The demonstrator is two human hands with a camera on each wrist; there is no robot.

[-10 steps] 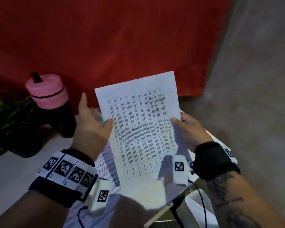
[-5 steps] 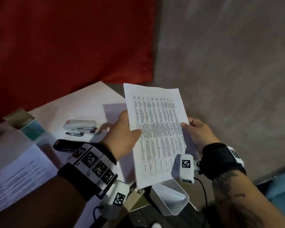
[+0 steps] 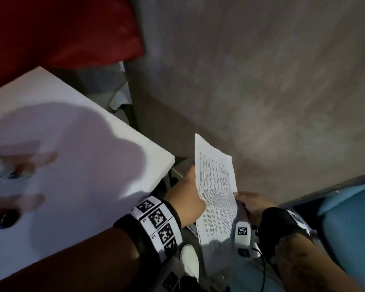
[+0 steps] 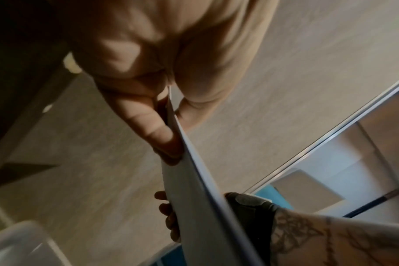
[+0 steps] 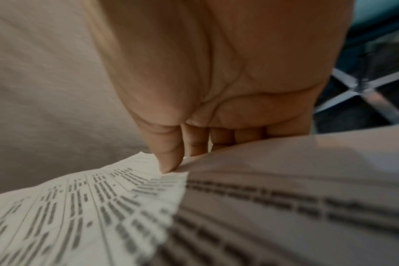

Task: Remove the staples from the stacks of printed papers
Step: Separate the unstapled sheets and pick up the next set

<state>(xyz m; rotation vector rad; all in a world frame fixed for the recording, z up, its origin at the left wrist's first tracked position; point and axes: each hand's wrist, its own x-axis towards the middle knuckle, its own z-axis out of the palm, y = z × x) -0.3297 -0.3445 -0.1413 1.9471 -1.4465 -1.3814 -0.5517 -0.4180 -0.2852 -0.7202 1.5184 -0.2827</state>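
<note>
off the right edge of the white table, above the grey floor, a stack of printed papers is being held in the air by both hands. the left hand is pinching the stack's left edge, thumb lying on the printed face and the fingers going behind; in the left wrist view the left thumb and a finger are pressing on either side of the thin sheet edge. the right hand is gripping the opposite edge lower down, and the right wrist view is showing its thumb tip pressing on the printed sheet with the other fingers curling underneath. the sheets are tilting, top corner pointing away from the person, and are standing nearly edge-on to the head camera, so the text is looking narrow. whether a staple is sitting in the stack i cannot tell. both wrists are wearing black bands with square black-and-white markers. a red cloth is hanging behind the table's far side. at the table's left edge some blurred items are lying, too smeared to name. a blue surface is showing at the right, beside the tattooed right forearm.
</note>
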